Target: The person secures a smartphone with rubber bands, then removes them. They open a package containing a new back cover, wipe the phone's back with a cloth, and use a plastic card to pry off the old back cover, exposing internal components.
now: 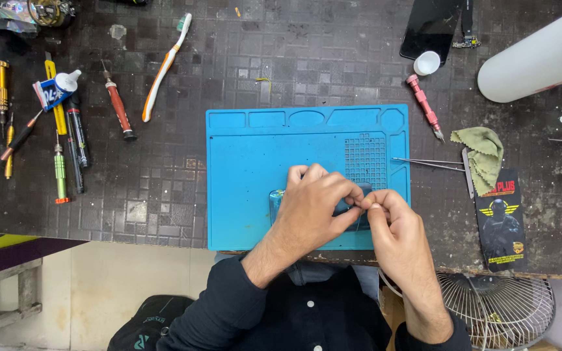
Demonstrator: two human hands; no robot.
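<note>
Fingers [359, 203] of both hands pinch a small blue device [343, 209] between them on the blue mat [248, 169].

A small repair workshop: a blue mat [255, 162] lies on the scuffed dark table [294, 71], with screwdrivers [118, 104] left of the mat, tweezers [427, 162] right of it, a phone [430, 26] beyond.

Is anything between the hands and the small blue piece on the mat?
Nothing visible. Both the left hand and right hand are already on the small blue piece over the blue mat; their fingers hide most of it.
</note>
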